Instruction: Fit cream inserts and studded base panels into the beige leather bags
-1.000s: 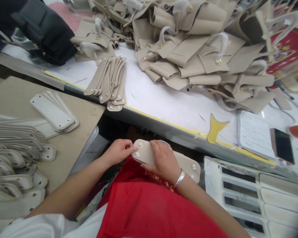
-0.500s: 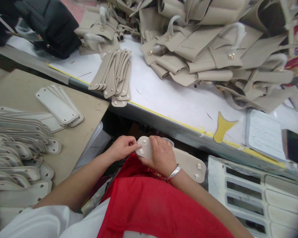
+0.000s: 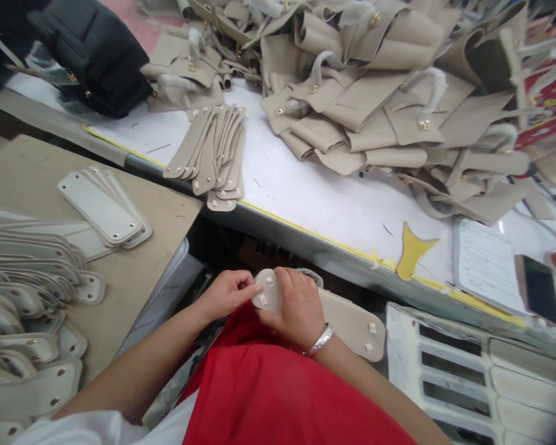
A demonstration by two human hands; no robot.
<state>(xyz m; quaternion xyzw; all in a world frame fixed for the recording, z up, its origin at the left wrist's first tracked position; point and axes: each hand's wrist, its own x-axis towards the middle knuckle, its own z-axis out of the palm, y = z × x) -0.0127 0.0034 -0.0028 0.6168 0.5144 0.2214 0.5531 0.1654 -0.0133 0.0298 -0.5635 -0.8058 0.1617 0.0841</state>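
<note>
Over my red apron, a beige leather strap piece [image 3: 349, 319] with rounded ends lies across in front of me. Small white tabs stand out near both its ends. My right hand [image 3: 301, 306], a silver bracelet at the wrist, is wrapped round its left part. At the left tip my left hand [image 3: 231, 292] has its fingers closed, thumb and forefinger pinching the rim. A clear plastic-wrapped loop [image 3: 311, 276] shows partly behind the strap piece; what it belongs to is hidden.
To the left, a board [image 3: 167, 213] bears piles of pale strap pieces [image 3: 28, 247]. Across the white table [image 3: 306, 198] lie a fanned stack of tabbed beige pieces [image 3: 217, 148], beige bag parts [image 3: 352, 111], a yellow cutout [image 3: 413, 250], a paper sheet [image 3: 486, 262] and a phone [image 3: 539, 288]. A slotted white rack [image 3: 403, 346] stands right.
The whole scene sits slightly lower as my head view shifts. Both hands keep their places on the strap piece, with hardly any visible movement.
</note>
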